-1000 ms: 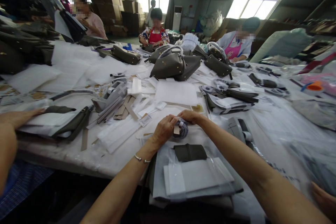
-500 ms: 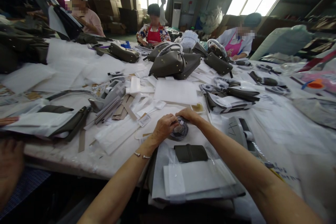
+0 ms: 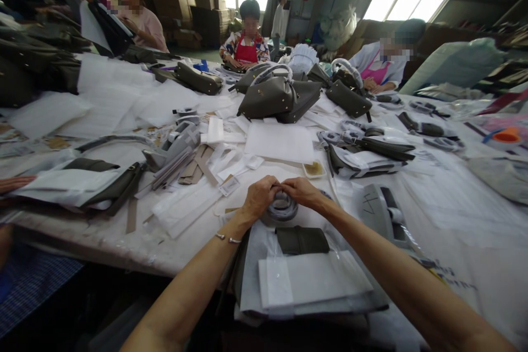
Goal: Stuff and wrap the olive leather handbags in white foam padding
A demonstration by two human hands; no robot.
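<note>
Right hand has shifted in to meet left hand | both pinch round grey plastic-wrapped coil, work centring there | dark-olive leather piece nearside of grip

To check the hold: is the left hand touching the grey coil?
Touching: in the head view, the left hand has its fingers on the grey coil, at its upper edge.

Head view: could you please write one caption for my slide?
Left hand and right hand meet at a grey coil beyond a wrapped bag on a cluttered table.
</note>
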